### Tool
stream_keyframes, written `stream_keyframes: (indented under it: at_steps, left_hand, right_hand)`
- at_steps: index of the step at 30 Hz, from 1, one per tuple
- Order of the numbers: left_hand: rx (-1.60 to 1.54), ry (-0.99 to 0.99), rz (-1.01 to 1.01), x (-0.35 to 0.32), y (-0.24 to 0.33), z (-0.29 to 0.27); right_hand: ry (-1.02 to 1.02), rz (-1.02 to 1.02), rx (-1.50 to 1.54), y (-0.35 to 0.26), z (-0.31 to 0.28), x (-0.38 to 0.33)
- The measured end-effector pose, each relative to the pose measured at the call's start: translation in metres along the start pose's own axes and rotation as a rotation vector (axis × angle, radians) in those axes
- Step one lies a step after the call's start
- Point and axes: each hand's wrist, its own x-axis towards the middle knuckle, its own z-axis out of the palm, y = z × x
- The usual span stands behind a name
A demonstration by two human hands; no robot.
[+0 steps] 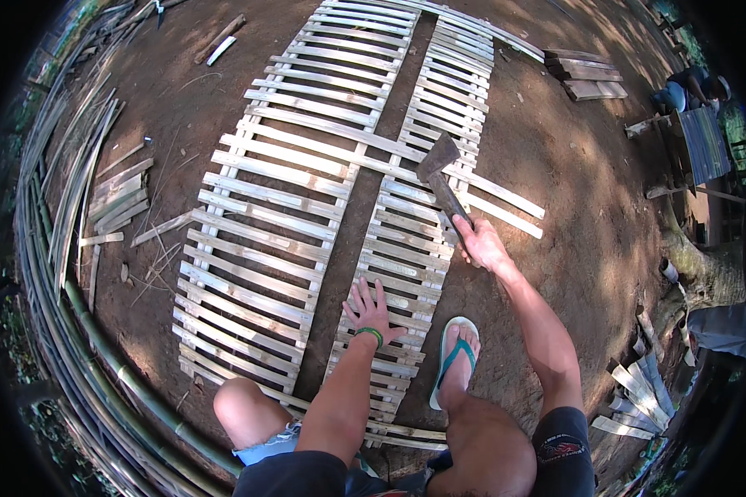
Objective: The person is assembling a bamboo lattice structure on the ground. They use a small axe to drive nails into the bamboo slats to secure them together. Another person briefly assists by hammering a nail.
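Observation:
In my right hand (482, 244) is the wooden handle of a hammer (441, 157); its broad, dark metal head is raised over the slats. My left hand (371, 316), fingers spread, lies on the narrow slatted bamboo panel (402, 269). A green band circles that wrist. Left of this panel is a wider slatted panel (261, 222), with a strip of bare soil between the two. A long cross slat (327, 127) spans both panels at mid-length, and loose-ended slats (506, 195) stick out on the right. Any nails are too small to see.
Long bamboo poles (124, 373) line the left rim, near a pile of split pieces (123, 197). My sandalled right foot (458, 352) stands beside the narrow panel. Boards (584, 74) lie far right; more split pieces (642, 393) lie near right, below a tree trunk (709, 269).

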Motion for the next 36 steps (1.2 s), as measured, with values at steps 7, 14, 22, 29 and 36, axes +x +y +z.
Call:
stream_keyframes:
  at_steps: [7,14,22,29,36]
  left_hand:
    - [-0.045,-0.051,0.010,0.001,0.006,-0.003]
    - [-0.072,-0.020,0.010,0.002,0.004,0.000]
    - [-0.064,-0.003,-0.005,-0.001,0.000,0.004]
    - [-0.077,0.017,0.010,0.000,0.005,0.001]
    - [-0.069,0.027,-0.005,0.001,-0.001,0.006]
  right_hand:
    - [0.020,-0.191,-0.216,-0.028,0.022,0.062]
    - [0.169,-0.274,-0.195,-0.056,0.011,0.052]
    - [-0.047,-0.045,-0.151,-0.076,-0.002,0.028]
    - [-0.023,-0.119,-0.066,-0.084,0.001,0.061]
    - [-0.086,-0.130,-0.276,-0.105,-0.022,0.042]
